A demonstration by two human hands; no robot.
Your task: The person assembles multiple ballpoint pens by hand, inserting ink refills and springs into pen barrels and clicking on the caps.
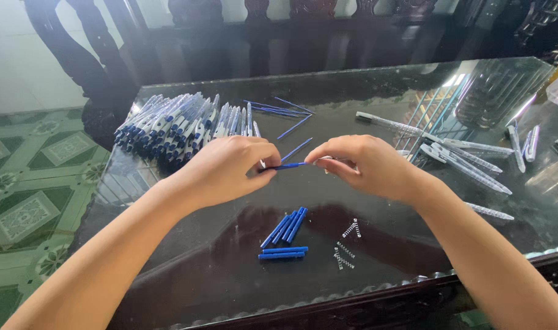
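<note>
This looks like a home living room used for piecework. The worktop (376, 79) is a dark carved wooden table with a glass sheet on top, its near edge scalloped. Beyond its far edge stands heavy dark carved wooden seating (260, 24) with turned posts. The floor (28, 183) off the left edge is laid with green patterned tiles. Near the far left corner lies a heap of assembled pens (175, 125).

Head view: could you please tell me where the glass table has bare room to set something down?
Free: the glass table left of the blue refills, and its far middle. Crowded: pen pile far left, clear barrels right, springs near the front.
</note>
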